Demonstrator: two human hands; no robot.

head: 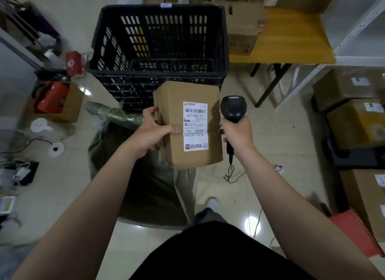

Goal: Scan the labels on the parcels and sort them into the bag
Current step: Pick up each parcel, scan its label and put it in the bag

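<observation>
My left hand grips the left side of a brown cardboard parcel, thumb on its top face. A white shipping label with barcodes faces up on the parcel. My right hand is closed around the handle of a black barcode scanner, whose head stands just right of the parcel, level with the label. Under the parcel lies a dark green bag with its mouth open on the floor.
A tall black plastic basket stands straight ahead, behind the parcel. A yellow-topped table with boxes is at the back right. More cardboard parcels line the right side. A box with red items and cables lie on the left floor.
</observation>
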